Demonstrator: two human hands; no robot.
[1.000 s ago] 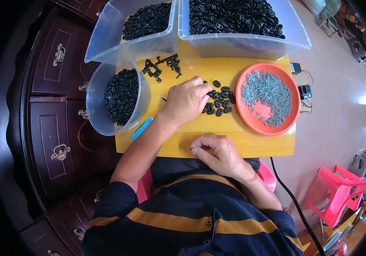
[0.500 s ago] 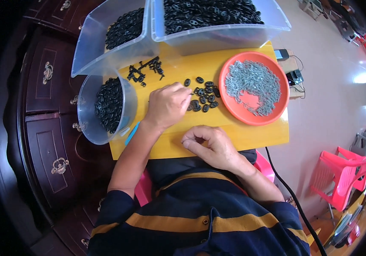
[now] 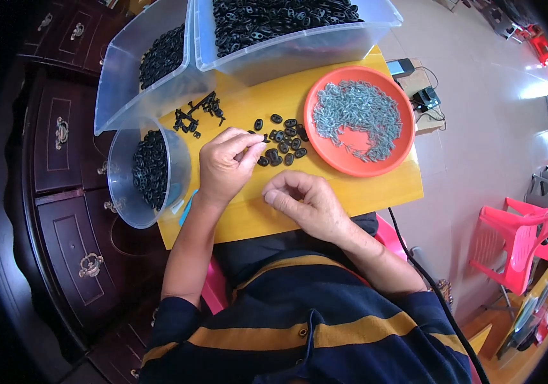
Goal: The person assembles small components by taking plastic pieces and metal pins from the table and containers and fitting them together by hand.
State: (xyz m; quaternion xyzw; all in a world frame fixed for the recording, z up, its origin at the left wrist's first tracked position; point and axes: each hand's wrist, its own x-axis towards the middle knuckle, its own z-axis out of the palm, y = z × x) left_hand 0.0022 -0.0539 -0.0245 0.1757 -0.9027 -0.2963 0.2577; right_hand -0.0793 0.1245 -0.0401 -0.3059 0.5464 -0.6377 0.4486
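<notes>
My left hand (image 3: 226, 165) rests on the yellow table (image 3: 376, 189) with thumb and forefinger pinching a small black oval part (image 3: 260, 138) at the edge of a loose heap of the same black parts (image 3: 285, 142). My right hand (image 3: 303, 203) lies nearer my body, fingers curled in; whether it holds anything is hidden. An orange plate (image 3: 351, 165) filled with small grey metal pieces (image 3: 358, 116) sits just right of the heap.
A round clear tub (image 3: 120, 173) of black parts stands at the table's left edge, a blue pen (image 3: 187, 206) beside it. Two large clear bins (image 3: 299, 45) of black parts fill the back. Assembled black pieces (image 3: 196, 114) lie near them. Dark wooden drawers stand left, pink chairs right.
My left hand has closed its fingers on one black part at the heap's edge. My right hand has stayed near my body. The view has shifted as my head moved.
</notes>
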